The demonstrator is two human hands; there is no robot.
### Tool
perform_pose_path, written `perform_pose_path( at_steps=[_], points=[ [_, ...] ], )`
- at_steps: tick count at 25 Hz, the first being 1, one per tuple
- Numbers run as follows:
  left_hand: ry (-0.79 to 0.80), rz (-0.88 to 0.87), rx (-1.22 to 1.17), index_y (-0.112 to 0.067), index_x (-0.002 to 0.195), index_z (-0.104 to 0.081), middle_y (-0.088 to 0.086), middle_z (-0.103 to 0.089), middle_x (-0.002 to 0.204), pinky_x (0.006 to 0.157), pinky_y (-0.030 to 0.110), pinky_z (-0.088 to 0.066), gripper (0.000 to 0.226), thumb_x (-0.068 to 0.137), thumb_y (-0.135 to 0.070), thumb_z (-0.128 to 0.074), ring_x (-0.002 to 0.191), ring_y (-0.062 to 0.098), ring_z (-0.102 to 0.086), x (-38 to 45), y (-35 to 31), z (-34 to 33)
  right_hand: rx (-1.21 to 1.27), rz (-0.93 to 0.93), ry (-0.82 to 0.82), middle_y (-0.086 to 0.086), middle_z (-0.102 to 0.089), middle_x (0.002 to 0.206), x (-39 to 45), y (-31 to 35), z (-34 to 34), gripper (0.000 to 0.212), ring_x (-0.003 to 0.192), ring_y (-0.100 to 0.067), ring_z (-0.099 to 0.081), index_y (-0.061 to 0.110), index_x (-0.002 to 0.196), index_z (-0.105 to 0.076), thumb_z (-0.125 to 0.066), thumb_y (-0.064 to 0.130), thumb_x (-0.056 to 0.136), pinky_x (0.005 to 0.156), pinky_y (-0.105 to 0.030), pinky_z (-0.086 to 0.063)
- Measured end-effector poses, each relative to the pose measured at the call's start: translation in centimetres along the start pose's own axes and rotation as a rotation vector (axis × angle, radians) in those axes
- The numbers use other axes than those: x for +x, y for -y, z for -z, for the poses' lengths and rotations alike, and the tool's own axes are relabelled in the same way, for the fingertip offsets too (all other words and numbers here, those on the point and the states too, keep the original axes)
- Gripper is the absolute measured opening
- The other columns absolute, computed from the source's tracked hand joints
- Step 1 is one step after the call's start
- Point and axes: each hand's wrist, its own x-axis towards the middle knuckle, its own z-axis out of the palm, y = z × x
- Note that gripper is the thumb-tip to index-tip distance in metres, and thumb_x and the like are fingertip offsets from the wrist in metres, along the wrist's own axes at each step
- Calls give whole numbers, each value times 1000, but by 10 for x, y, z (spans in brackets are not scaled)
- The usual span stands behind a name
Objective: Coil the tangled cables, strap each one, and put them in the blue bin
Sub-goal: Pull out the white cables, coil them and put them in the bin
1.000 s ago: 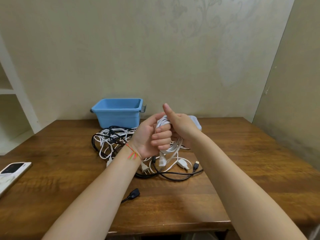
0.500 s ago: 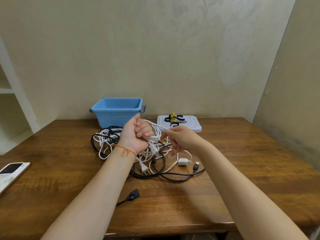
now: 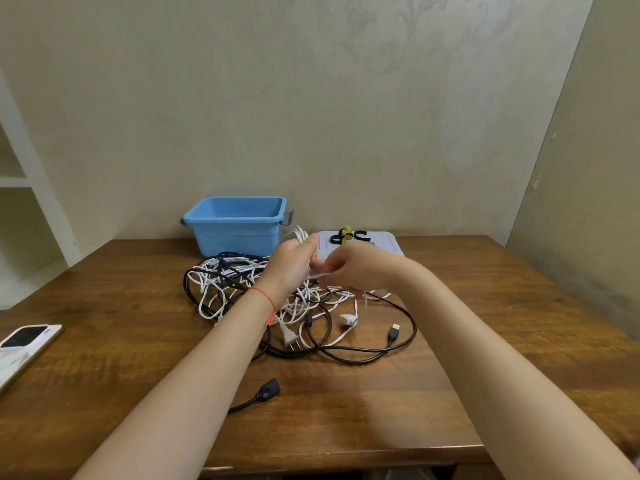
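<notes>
We are gripping the small coil of white cable [image 3: 299, 237] in our left hand [image 3: 291, 268], now raised higher and nearer the blue bin [image 3: 235, 225] than a second ago. Our right hand [image 3: 353, 268], which was pressed against the left, is moving apart and pinching the loose strand, though blur is hiding the fingers. The rest of the tangle [image 3: 263, 299] is lying on the table [image 3: 346, 410], so we are judging coiling barely begun; the straps [image 3: 348, 235] are waiting on the tray [image 3: 388, 242].
</notes>
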Motion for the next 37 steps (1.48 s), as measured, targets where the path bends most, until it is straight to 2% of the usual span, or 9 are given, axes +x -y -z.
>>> perform_pose_path(
  at_steps=[6,8,11,15,20,24,28,34,37],
  points=[
    [423,201,-308,-15,64,-38,-4,-25,41,40,22,-21,56,100,-58,-36,32,9,-20,6,-2,7,342,101,-339,-9,-60,72,0,-11,25,27,61,-17,-54,8,86,-69,-73,35,87,57,-28,-49],
    [632,229,-450,-18,54,-31,-4,-22,37,45,25,-19,65,89,-72,-40,30,10,-20,3,-5,10,496,143,-388,-8,-55,72,4,-15,20,33,66,-17,-52,4,83,-64,-70,36,89,61,-29,-46],
    [754,217,-680,-20,48,-23,-3,-25,37,41,24,-16,64,88,-56,-58,33,11,-29,1,-5,6,823,165,-356,-5,-53,72,11,-22,-2,29,68,-16,-50,11,84,-60,-61,36,96,65,-31,-42],
    [446,256,-793,-21,41,-25,-4,-18,34,36,17,-13,63,91,-41,-58,28,9,-20,0,-1,-7,1177,80,-269,-6,-59,77,20,-28,-22,25,73,-20,-55,14,88,-59,-52,34,101,67,-34,-44],
    [71,274,-870,-22,45,-31,-5,-20,35,32,17,-16,63,94,-56,-53,27,9,-19,9,4,-12,1033,-83,-274,-2,-65,87,22,-17,-45,43,77,-14,-61,13,107,-63,-51,53,97,66,-28,-45],
    [-42,232,-962,-23,42,-25,-5,-18,33,34,16,-15,69,96,-58,-48,26,9,-17,10,0,-17,1075,-136,-234,-18,-71,104,24,-14,-55,49,91,-33,-68,10,113,-64,-56,55,93,80,-45,-54],
    [-112,239,-997,-21,47,-25,-3,-20,36,37,19,-25,66,97,-58,-46,31,11,-23,15,-1,-15,1278,-106,-4,-20,-68,93,16,-20,-55,44,73,-30,-67,8,113,-63,-57,48,96,69,-38,-59],
    [-184,222,-499,-18,54,-34,3,-47,62,81,32,-36,63,101,-60,-33,70,18,-47,28,12,-24,1421,-337,-402,-5,-58,80,26,-23,-57,42,50,-15,-54,4,111,-61,-62,42,95,54,-27,-47],
    [-163,308,-446,-19,63,-48,-2,-46,59,72,33,-38,56,102,-57,-35,73,19,-45,37,18,-28,1407,-379,-508,-4,-59,71,33,-32,-58,35,48,-15,-52,7,96,-66,-66,41,92,49,-26,-45]
  ],
)
